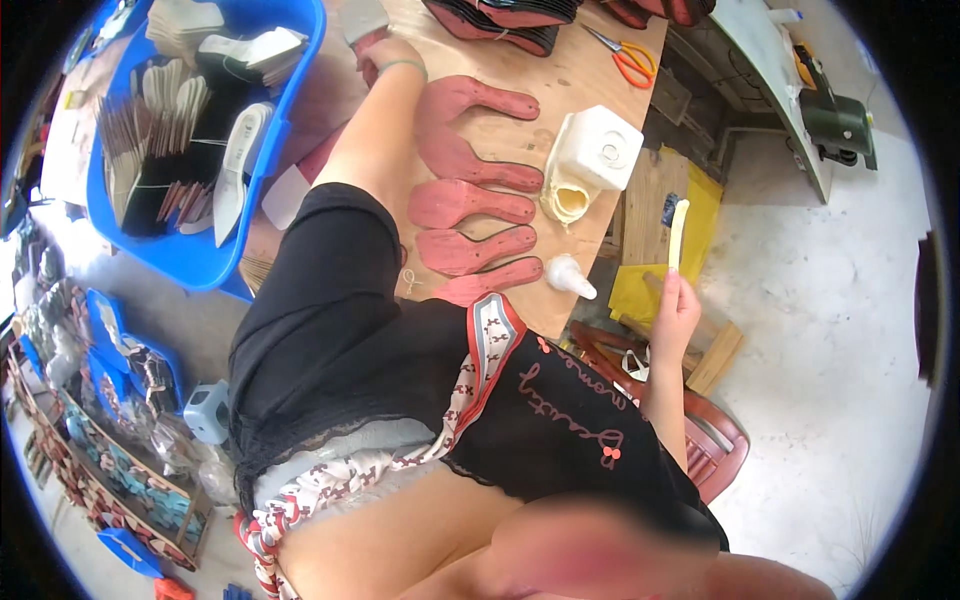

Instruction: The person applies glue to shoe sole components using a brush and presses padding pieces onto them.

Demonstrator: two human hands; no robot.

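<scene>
My right hand (pixel 676 312) holds a small brush (pixel 679 235) upright by its pale yellow handle, dark bristles at the top, out past the table's right edge. At the far side of the table, my left hand (pixel 388 58) is closed at a pale, sole-shaped flat piece (pixel 362 20); its fingers are partly hidden. Between my arms, several reddish shoe insoles (pixel 465 202) lie in a column on the wooden table. To their right stands a white plastic container (pixel 605 150), beside a cut-open tub (pixel 568 203) of cream-coloured paste. Nearer lies a small white squeeze bottle (pixel 570 277).
A blue bin (pixel 281 135) with bundled pale soles stands at the left. Orange-handled pliers (pixel 630 62) and stacked dark-red insoles (pixel 500 22) lie at the far edge. A reddish chair (pixel 718 440) is near my right arm; a green motor-driven machine (pixel 838 125) stands far right.
</scene>
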